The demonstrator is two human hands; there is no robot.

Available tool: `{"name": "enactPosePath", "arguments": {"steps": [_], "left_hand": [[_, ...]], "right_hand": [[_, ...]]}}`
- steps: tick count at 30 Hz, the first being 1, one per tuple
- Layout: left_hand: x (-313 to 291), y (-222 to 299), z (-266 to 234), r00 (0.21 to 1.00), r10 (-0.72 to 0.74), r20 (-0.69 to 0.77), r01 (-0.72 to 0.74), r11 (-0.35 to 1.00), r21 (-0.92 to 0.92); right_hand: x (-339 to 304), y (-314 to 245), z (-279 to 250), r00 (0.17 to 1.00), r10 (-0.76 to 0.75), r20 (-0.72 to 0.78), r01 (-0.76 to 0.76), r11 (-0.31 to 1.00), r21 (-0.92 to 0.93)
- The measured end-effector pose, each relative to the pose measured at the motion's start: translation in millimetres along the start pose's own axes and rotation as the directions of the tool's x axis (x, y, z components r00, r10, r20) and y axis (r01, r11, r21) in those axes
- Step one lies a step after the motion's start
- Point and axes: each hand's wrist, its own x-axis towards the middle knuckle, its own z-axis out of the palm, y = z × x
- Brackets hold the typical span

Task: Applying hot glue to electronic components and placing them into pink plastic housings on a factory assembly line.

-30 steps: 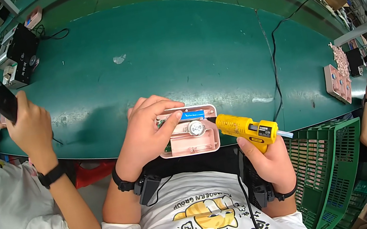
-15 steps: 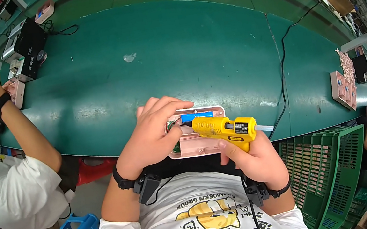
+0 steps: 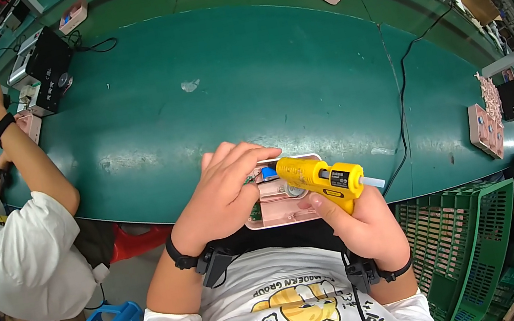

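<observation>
Your green table (image 3: 245,94) stretches away in front of you, and your work sits right at its near edge. A careless nudge toward your body could tip it off, though I cannot tell whether any of it overhangs. The green crate (image 3: 474,239) stands below the edge, near your right arm; an elbow swung wide might knock it. The black cord (image 3: 400,101) drops toward your right side. I cannot see whether it feeds your tool, but if it snags, it could jerk your aim.

Your left hand (image 3: 225,193) is half open, fingers bent over the left end of the pink case, thumb curled inward. Its underside is hidden, so I cannot tell whether it grips the rim or a wire. If that hold is loose, the case could slide. Your right hand (image 3: 358,221) is closed around the handle of the yellow glue gun (image 3: 300,172); I cannot tell whether the trigger is squeezed. Too hard a squeeze could flood the parts.

The pink case (image 3: 287,213) lies open between your 2 hands. The gun partly covers the round disc (image 3: 294,190), so a stray drip there could go unnoticed. The blue block (image 3: 268,173) sits just beside the nozzle (image 3: 272,165); if hot, that tip could scorch it or burn your left index finger.
</observation>
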Motion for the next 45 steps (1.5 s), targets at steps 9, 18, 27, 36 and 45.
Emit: {"name": "enactPosePath", "arguments": {"steps": [9,18,27,36,45], "left_hand": [[-8.9,-4.7,-15.1,0.998,-0.051,-0.036,0.049,0.998,-0.049],[97.7,-21.4,-71.6,0.938,-0.345,-0.030,0.308,0.870,-0.386],[261.8,-96.5,-35.4,0.829,-0.063,-0.556,-0.075,0.972,-0.221],[303.7,-82.3,-68.6,0.749,0.113,-0.652,0.343,0.777,0.528],[322.8,-119.0,-110.9,0.754,-0.021,-0.657,0.428,0.775,0.466]], "right_hand": [[-7.0,61.1,-48.2,0.979,-0.056,-0.197,0.134,0.902,0.411],[5.4,97.0,-56.5,0.890,-0.120,-0.439,0.393,0.689,0.609],[-17.9,121.0,-76.2,0.861,-0.141,-0.488,0.414,0.752,0.513],[-50.6,92.9,-85.0,0.910,-0.042,-0.412,0.297,0.759,0.579],[-53.1,93.8,-86.7,0.917,-0.024,-0.399,0.297,0.710,0.639]]}}
